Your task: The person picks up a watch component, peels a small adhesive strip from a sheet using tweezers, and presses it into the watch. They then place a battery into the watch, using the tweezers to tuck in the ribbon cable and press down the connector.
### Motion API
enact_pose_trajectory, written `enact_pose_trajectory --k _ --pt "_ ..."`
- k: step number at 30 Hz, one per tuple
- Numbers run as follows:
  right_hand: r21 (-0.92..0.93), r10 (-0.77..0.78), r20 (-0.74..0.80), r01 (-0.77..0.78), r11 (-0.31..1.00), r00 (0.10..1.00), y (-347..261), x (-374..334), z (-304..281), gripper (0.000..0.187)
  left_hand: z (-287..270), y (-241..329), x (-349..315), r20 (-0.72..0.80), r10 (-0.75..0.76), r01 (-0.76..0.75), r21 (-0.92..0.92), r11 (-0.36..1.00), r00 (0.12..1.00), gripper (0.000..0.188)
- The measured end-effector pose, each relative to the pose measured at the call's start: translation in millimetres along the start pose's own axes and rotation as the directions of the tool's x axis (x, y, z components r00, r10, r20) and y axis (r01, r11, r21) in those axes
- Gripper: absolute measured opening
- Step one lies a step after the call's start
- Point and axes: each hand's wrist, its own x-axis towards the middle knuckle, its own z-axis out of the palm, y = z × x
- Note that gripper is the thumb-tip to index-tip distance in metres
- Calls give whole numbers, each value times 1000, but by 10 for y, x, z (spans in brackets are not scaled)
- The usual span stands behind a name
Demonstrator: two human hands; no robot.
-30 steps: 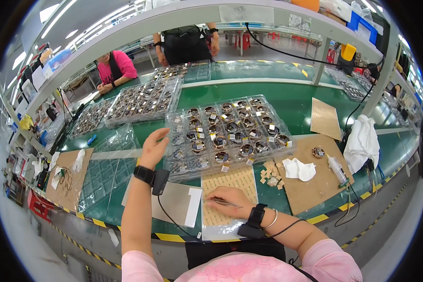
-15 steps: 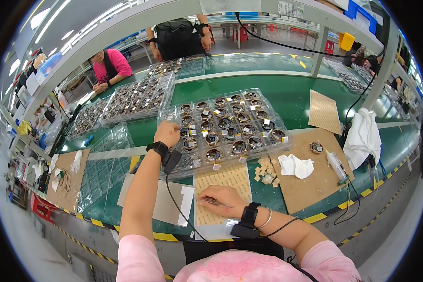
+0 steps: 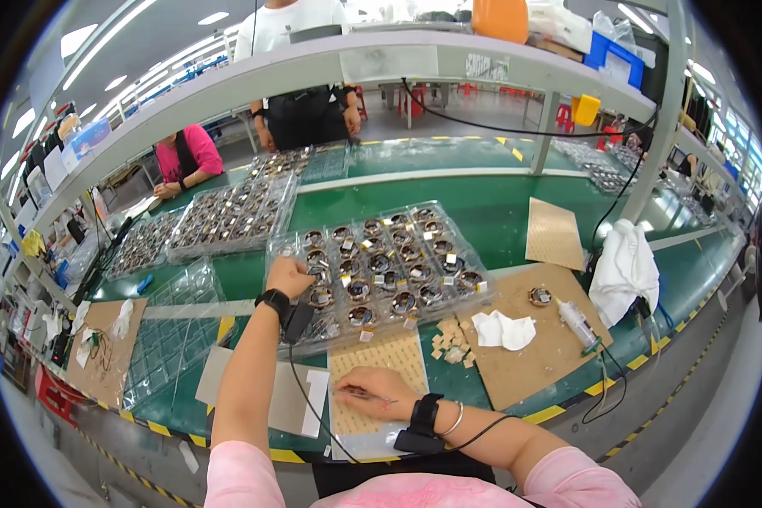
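My left hand (image 3: 289, 277) reaches over the left side of a clear plastic tray (image 3: 470, 299) that holds rows of round dark electronic parts with copper-coloured rims. Its fingers are curled together beside a round part (image 3: 315, 256) in the left column; the fingertips are partly hidden, so what they hold cannot be made out. Closer to me, my right hand (image 3: 379, 392) is closed around thin metal tweezers (image 3: 368, 395). It rests on a tan sheet of small adhesive pieces (image 3: 389, 351) at the bench's near edge.
Right of the tray lies a brown board (image 3: 516, 372) with white cloth pieces (image 3: 504, 330), a single round part (image 3: 539, 295) and a glue syringe (image 3: 578, 326). Small tan squares (image 3: 453, 340) are scattered beside it. Filled trays (image 3: 233, 212) stand far left. Two people are across the bench.
The whole view has tilted upward, so the bench sits lower and further left in it. My left fingers have shifted slightly rightward over the tray; my right hand keeps the tweezers in place.
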Motion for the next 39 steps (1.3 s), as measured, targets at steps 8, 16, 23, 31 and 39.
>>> enact_pose_trajectory --k 8,16,23,31,39 --pt "1 -31 9 31 1000 999 50 12 58 23 -15 -187 -114 -188 9 -119 -582 804 982 21" --pt "-6 -80 -17 79 997 997 5 20 4 19 -107 158 -850 103 -58 104 -994 23 993 16" --pt "22 -85 -21 86 996 996 86 33 61 19 -135 162 -1212 116 -12 116 -993 7 993 21" --pt "37 -17 11 17 999 1000 26 19 30 19 -112 177 -1317 178 132 187 -981 -60 975 29" --pt "21 -59 -13 59 998 998 34 6 27 20 -90 363 -1383 180 238 123 -964 234 954 47"
